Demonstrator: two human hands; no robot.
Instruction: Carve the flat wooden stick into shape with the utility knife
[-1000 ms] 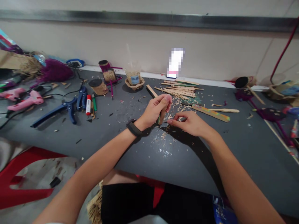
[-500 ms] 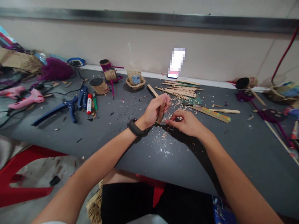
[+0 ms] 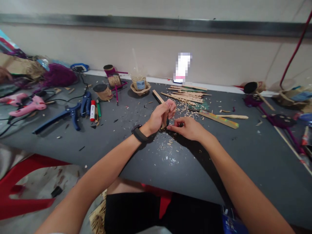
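Head view: a gray desk [image 3: 117, 149], with the cup [image 3: 138, 82] as landmark.
Left hand [image 3: 157, 119]: closed around a wooden strip [image 3: 165, 123], nearer the wearer than the cup and to its right.
Right hand [image 3: 191, 128]: fingers drawn together beside the strip's lower end; cannot tell what, if anything, they pinch.
Slip risk: the strip could skid or twist, since it is narrow and loose shavings [image 3: 170, 142] lie around its lower end.
Finger risk: the two hands are so close that a slip could knock or scrape fingers; if a sharp edge is hidden in the right hand, it could cut.
Mess risk: a sideways sweep could push shavings into the pile of thin sticks [image 3: 186, 97], right of the cup.
Hands: two of the wearer's; one other person's hand [image 3: 4, 74] far left of the cup.
Cup: one, in one cardboard holder [image 3: 140, 92].
Phone [image 3: 182, 67]: one, right of the cup, leaning on the wall.
Glue guns [image 3: 32, 106]: two, far left of the cup.
Red marker [image 3: 92, 110]: one, left of the cup and nearer the wearer.
Patterned strip [image 3: 219, 119]: one, right of the cup.
Thin sticks and shavings: too overlapped or small to count.
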